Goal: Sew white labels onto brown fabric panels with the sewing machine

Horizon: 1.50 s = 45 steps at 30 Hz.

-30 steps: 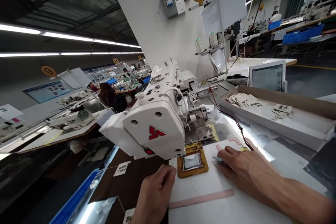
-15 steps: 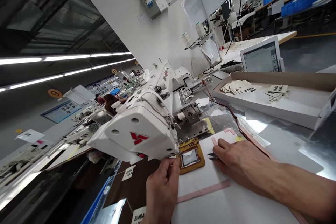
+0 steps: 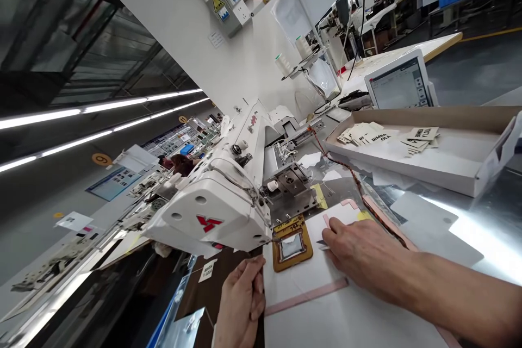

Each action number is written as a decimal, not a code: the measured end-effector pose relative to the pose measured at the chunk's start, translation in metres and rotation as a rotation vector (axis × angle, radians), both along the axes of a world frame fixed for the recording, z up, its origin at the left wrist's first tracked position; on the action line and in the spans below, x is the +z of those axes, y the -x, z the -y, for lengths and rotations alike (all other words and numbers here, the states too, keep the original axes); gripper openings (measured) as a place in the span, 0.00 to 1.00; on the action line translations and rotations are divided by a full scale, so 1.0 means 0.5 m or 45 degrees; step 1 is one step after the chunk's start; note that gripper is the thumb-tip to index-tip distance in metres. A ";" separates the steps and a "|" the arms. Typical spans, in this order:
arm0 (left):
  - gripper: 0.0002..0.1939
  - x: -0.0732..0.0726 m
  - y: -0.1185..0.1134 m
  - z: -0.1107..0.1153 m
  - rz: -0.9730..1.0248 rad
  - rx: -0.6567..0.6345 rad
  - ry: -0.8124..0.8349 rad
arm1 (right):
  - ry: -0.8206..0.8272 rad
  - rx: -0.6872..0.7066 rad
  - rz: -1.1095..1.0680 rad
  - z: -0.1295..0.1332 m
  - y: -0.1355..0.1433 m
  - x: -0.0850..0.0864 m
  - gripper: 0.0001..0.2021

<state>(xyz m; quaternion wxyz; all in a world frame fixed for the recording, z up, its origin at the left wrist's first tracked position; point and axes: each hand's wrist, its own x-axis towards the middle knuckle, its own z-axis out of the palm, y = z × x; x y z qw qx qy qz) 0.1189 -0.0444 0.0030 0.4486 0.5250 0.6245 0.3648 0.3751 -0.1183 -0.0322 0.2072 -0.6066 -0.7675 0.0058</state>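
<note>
Left hand (image 3: 243, 298) is hovering just beside the near-left corner of the brown frame (image 3: 279, 264); thumb and fingers are pressing together, can't tell if anything thin is sitting between them. Right hand (image 3: 354, 247) is grasping a small pointed tool (image 3: 322, 244), tip sticking out toward the frame, most of it being hidden by the fingers. Brown frame is lying flat on the white sheet (image 3: 326, 321), between both hands, right by the head of the sewing machine (image 3: 212, 212). Pink strip (image 3: 309, 297) is running across the sheet, nearer the camera. Open box (image 3: 411, 171) is standing beyond the right hand, holding printed labels (image 3: 424, 134). Tablet (image 3: 399, 86) is standing behind the box.
</note>
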 end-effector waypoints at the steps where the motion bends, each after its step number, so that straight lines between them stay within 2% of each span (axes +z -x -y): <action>1: 0.23 -0.002 -0.002 -0.004 0.001 0.005 0.015 | -0.007 -0.001 -0.003 0.000 0.000 0.001 0.04; 5: 0.25 -0.005 -0.015 -0.001 -0.075 0.061 -0.013 | -0.028 -0.002 -0.022 -0.001 0.002 -0.004 0.05; 12: 0.22 0.010 -0.042 0.036 -0.302 0.063 -0.255 | -0.023 -0.014 -0.028 -0.002 0.001 -0.009 0.04; 22: 0.23 0.011 -0.074 0.034 -0.592 0.050 -0.470 | -0.009 0.019 -0.038 -0.004 0.002 -0.013 0.06; 25: 0.23 0.012 -0.079 0.040 -0.643 0.054 -0.519 | -0.004 0.025 -0.039 -0.002 0.001 -0.006 0.06; 28: 0.23 0.014 -0.085 0.064 -0.693 0.061 -0.583 | 0.008 0.034 -0.035 0.001 -0.001 0.007 0.07; 30: 0.22 0.014 -0.091 0.084 -0.725 0.016 -0.619 | 0.016 0.042 -0.031 0.003 -0.003 0.015 0.07; 32: 0.21 0.011 -0.097 0.093 -0.754 -0.099 -0.621 | 0.020 0.049 -0.027 0.004 -0.004 0.018 0.07; 34: 0.20 0.008 -0.104 0.087 -0.780 -0.211 -0.602 | 0.019 0.049 -0.024 0.004 -0.004 0.019 0.07; 36: 0.19 0.005 -0.107 0.068 -0.814 -0.241 -0.601 | 0.018 0.041 -0.022 0.004 -0.004 0.019 0.06; 40: 0.19 0.001 -0.103 0.039 -0.896 -0.151 -0.666 | 0.019 0.025 -0.017 0.004 -0.004 0.019 0.05; 45: 0.18 0.001 -0.097 0.049 -0.923 -0.059 -0.701 | 0.025 0.022 -0.015 0.007 -0.004 0.017 0.06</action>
